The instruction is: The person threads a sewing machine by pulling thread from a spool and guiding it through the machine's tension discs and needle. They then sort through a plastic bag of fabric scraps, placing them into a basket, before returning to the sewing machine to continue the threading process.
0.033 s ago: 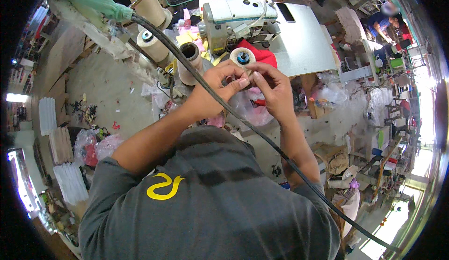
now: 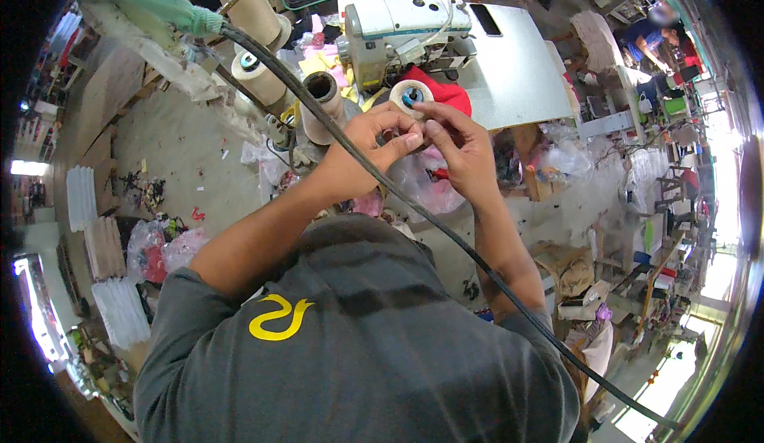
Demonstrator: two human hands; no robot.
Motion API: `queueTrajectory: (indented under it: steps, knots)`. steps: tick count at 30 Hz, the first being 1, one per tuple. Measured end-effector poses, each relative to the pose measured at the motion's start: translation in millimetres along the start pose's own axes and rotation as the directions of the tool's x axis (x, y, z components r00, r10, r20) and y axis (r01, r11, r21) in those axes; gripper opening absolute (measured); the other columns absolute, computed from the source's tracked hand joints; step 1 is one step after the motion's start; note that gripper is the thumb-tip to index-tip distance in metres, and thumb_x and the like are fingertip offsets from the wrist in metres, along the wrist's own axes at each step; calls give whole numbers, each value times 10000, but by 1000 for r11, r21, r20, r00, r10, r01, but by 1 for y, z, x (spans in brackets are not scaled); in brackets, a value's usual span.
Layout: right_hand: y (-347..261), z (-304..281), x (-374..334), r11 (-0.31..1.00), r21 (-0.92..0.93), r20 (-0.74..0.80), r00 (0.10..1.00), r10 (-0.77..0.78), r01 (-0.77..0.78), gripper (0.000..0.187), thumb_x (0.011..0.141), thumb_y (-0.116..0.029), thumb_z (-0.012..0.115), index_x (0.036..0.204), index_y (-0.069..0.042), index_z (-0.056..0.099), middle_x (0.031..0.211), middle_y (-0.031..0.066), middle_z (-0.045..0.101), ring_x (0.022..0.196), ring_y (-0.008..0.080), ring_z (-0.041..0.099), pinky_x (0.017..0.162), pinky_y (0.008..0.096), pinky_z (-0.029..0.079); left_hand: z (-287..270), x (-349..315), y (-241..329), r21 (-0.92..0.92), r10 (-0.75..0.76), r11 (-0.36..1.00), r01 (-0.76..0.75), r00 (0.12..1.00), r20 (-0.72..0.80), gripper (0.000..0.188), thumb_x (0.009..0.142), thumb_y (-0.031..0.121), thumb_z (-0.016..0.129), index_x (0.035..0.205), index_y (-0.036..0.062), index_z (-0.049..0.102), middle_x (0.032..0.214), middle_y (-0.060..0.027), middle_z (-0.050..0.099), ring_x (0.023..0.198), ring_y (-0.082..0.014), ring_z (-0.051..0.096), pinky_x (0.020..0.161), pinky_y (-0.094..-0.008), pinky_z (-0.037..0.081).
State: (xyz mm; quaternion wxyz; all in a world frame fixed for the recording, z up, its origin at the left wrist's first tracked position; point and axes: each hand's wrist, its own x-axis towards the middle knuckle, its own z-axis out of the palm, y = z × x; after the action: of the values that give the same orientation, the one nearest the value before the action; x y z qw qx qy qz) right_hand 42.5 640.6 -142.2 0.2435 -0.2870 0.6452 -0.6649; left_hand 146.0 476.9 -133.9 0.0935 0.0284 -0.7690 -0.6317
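Note:
My left hand (image 2: 380, 142) is closed in a pinch, its thumb against the index finger. Close beside its fingertips is my right hand (image 2: 461, 147), thumb bent inward and index finger reaching toward a cream thread cone (image 2: 399, 96) with a blue core. Whatever lies between the fingertips, perhaps thread, is too fine to make out. That cone stands just beyond both hands. Behind it is a white sewing machine (image 2: 398, 23), with red cloth (image 2: 446, 97) below its right side. Left of the left hand stands a tall cone with a dark hollow top (image 2: 321, 87).
A black cable (image 2: 398, 194) slants across the view over my left forearm. More thread cones (image 2: 259, 77) stand at the left. A phone (image 2: 485, 19) lies on the pale machine table (image 2: 521, 69). Plastic bags (image 2: 426, 184) hang below the hands. Another person (image 2: 649, 41) sits far right.
My right index finger has lifted away from the thumb, toward the cone's blue core. My left hand has stayed almost in place.

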Motion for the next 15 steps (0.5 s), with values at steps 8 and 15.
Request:
queueTrajectory:
  steps: [8,15]
  knots:
    - [9,-17,19,920,-173,200,927,-317,352,271,836,48,656,1077,-57,722,1082,57,609,990,174,606,858,285,493,-12,4,-7,-25,-67,997,74,974,214,213,958,206,669,997,-4,673,959,-52,627,907,-127,557,829,-300,454]
    - [-4,-10,12,790,-403,126,883,-452,462,55,897,32,588,928,-7,566,1067,108,599,955,250,613,835,305,484,-10,6,8,-95,-209,966,242,940,270,219,1007,249,616,976,32,625,962,28,565,952,-77,500,900,-272,404]
